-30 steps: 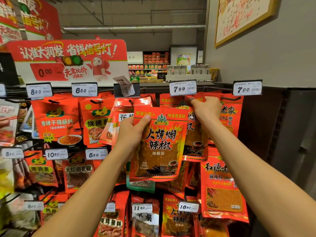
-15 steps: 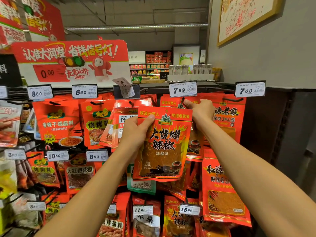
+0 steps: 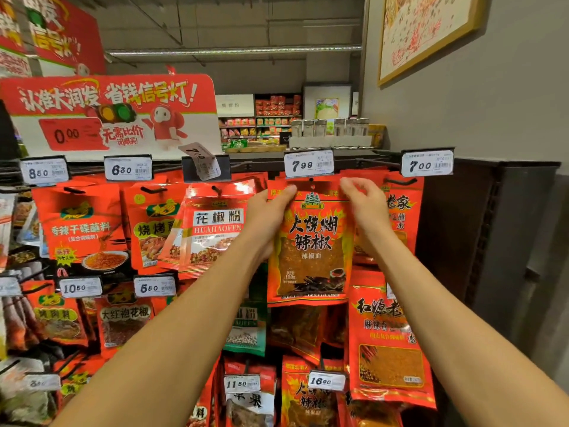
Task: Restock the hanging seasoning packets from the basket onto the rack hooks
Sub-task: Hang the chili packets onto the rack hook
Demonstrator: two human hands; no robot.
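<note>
Head view: both hands are raised to the rack's top row. I see the left hand (image 3: 268,217) pinching the upper left corner of the red chili packet (image 3: 311,251), thumb on the front face. The right hand (image 3: 365,208) pinches its upper right corner with curled fingers. The packet hangs upright, its top hole at the hook (image 3: 311,180) directly below the 7.99 price tag (image 3: 308,164). A huajiao packet (image 3: 215,229) hangs at 9 o'clock from it, just beside the left hand.
</note>
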